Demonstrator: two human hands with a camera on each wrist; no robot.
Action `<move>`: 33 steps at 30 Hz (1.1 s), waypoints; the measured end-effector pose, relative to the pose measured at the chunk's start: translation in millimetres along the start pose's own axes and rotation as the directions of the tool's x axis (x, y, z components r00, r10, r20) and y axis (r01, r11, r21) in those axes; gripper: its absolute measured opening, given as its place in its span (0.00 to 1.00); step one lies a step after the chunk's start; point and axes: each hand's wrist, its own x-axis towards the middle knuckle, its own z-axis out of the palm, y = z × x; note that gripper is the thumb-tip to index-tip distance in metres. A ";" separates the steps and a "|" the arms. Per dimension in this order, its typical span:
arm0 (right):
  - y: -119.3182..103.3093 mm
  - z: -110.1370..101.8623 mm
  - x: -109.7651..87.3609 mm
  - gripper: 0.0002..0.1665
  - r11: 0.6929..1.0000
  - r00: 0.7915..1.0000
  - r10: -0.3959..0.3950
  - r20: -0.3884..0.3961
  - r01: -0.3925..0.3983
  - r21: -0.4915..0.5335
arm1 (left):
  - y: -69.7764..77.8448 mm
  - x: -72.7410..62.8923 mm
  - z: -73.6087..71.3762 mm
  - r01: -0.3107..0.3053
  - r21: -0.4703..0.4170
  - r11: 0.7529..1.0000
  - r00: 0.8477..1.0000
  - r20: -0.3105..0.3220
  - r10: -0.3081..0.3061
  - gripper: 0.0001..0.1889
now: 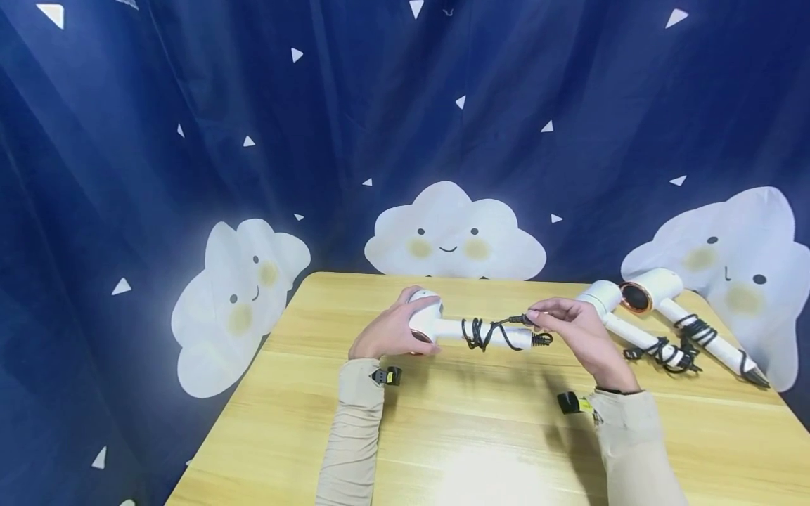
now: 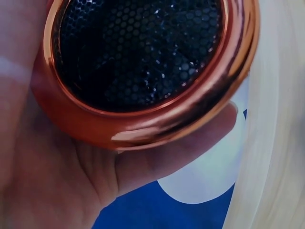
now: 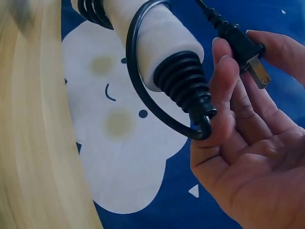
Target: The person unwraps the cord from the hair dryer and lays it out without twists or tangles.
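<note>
A white hair dryer lies sideways over the table, its black cord wound round the handle. My left hand grips its head, fingers on the far side and thumb on the near side. The left wrist view shows the dryer's copper-coloured ring round a dark mesh, close to the palm. My right hand pinches the black two-pin plug at the cord's end. In the right wrist view a ribbed cord sleeve sticks out of the handle's end, beside the curled fingers.
Two more white hair dryers, a nearer one and a farther one, lie at the table's right side with cords wrapped round their handles. Behind the wooden table hangs a dark blue curtain with cloud prints.
</note>
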 end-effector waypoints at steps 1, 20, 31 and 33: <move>-2.2 0.6 -0.9 0.16 1.000 1.000 0.002 -0.001 -0.002 -0.029 | -0.9 -0.2 -0.4 -0.001 0.002 1.000 1.000 -0.002 0.001 0.50; -17.0 10.1 -9.8 0.17 1.000 0.915 0.015 0.403 -0.008 -0.020 | -11.8 -4.2 -9.9 0.022 -0.029 0.999 0.999 -0.044 -0.023 0.50; 14.7 13.6 1.0 0.21 1.000 0.667 -0.005 0.745 -0.003 0.010 | -17.3 -5.6 -14.5 0.031 -0.030 0.999 0.998 -0.051 -0.033 0.51; 23.4 14.2 4.1 0.20 1.000 0.629 -0.012 0.778 -0.012 0.025 | -17.0 -6.4 -15.0 0.030 -0.031 0.999 0.998 -0.052 -0.031 0.51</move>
